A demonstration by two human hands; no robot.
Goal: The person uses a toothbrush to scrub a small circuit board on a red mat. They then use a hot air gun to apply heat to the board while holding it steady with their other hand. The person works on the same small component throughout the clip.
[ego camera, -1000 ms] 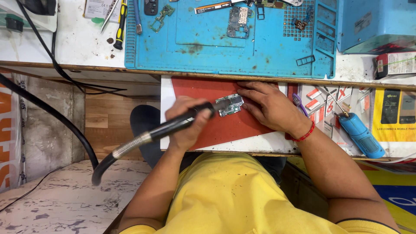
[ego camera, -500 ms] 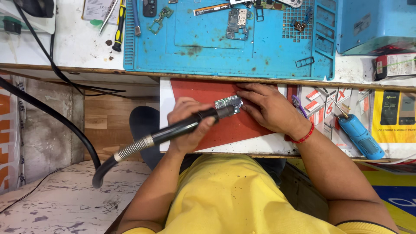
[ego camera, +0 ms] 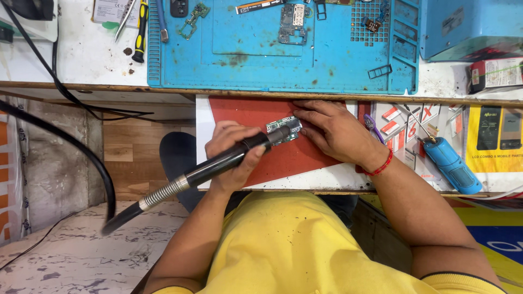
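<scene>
My left hand (ego camera: 231, 151) is shut around a black hot-air wand (ego camera: 212, 166). The wand's metal nozzle points at a small green circuit board (ego camera: 284, 125) that lies on a red mat (ego camera: 245, 111). My right hand (ego camera: 335, 130), with a red band at the wrist, rests flat on the mat. Its fingertips press the board's right edge and hold nothing. The nozzle covers part of the board.
A thick black hose (ego camera: 81, 155) runs from the wand off to the left. Behind the red mat lies a blue work mat (ego camera: 261, 60) with loose boards and parts. A yellow-black screwdriver (ego camera: 140, 27), a purple brush (ego camera: 370, 124), a blue cylindrical tool (ego camera: 449, 166) and a blue box (ego camera: 468, 24) are nearby.
The wand and its hose have shifted slightly, with the nozzle still over the board. My right hand has stayed where it was.
</scene>
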